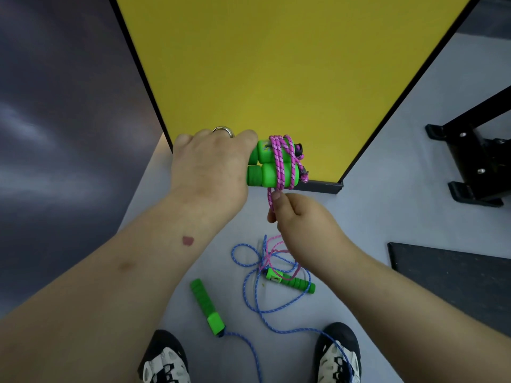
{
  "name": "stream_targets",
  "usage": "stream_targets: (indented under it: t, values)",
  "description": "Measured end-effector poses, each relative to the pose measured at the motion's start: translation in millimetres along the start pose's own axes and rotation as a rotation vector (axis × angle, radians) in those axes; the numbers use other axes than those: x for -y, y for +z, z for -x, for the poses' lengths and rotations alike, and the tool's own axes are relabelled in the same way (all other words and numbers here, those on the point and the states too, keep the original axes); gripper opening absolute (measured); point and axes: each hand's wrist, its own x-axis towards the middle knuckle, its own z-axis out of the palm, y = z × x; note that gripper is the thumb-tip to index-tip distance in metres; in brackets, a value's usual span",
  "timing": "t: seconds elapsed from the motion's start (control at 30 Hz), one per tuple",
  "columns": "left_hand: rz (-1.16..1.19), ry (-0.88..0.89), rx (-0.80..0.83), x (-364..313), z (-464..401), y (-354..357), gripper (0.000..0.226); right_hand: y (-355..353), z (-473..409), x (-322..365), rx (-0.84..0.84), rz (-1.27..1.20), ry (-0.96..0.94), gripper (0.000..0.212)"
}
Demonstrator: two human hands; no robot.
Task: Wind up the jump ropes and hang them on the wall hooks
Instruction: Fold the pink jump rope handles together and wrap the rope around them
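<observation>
My left hand (211, 164) grips two green handles (266, 167) held side by side in front of the yellow panel. A pink rope (280, 157) is wound several times round them. Just below, my right hand (297, 217) pinches the loose length of pink rope, which trails down to the floor. On the floor lies a blue rope (253, 288) in loose loops, tangled with the pink tail. One of its green handles (207, 306) lies to the left, the other (291, 280) to the right. No wall hooks are in view.
A yellow panel (276, 64) with a black frame stands upright ahead. A black metal stand (470, 150) is at the right, and a dark mat (456, 277) lies on the grey floor below it. My two shoes (166, 360) are at the bottom edge.
</observation>
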Motion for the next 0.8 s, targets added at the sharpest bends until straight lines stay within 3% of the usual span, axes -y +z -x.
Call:
stream_targets:
  t: [0.23, 0.5, 0.8]
  values:
    - [0.003, -0.017, 0.036, 0, 0, 1, 0.037, -11, 21, 22, -0.025, 0.050, -0.052, 0.035]
    - [-0.006, -0.006, 0.025, -2, 1, 0, 0.039, -45, 23, 46, 0.121, -0.066, 0.034, 0.021]
    - [-0.028, 0.096, 0.072, -12, 6, 0, 0.037, -76, -16, 67, 0.051, -0.243, 0.016, 0.013]
